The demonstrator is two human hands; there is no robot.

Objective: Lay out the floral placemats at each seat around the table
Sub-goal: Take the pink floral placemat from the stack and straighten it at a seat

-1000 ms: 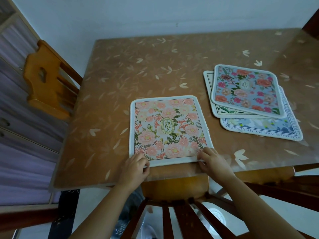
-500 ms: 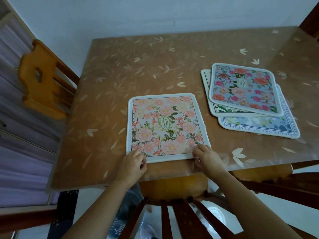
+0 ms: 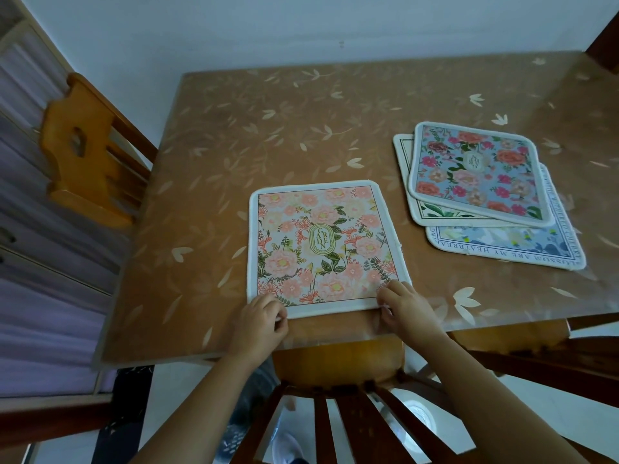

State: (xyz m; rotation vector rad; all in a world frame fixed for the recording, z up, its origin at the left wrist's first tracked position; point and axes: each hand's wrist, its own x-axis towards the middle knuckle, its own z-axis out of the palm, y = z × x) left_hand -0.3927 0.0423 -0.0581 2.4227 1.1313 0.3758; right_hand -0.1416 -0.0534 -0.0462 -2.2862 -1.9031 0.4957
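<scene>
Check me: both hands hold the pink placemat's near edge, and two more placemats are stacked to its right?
Not two: the head view shows three stacked placemats. The left hand and right hand do hold the near edge of the pink placemat.

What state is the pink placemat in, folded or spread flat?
Spread flat: the pink placemat shows its flower print face up, edges lying on the table.
</scene>
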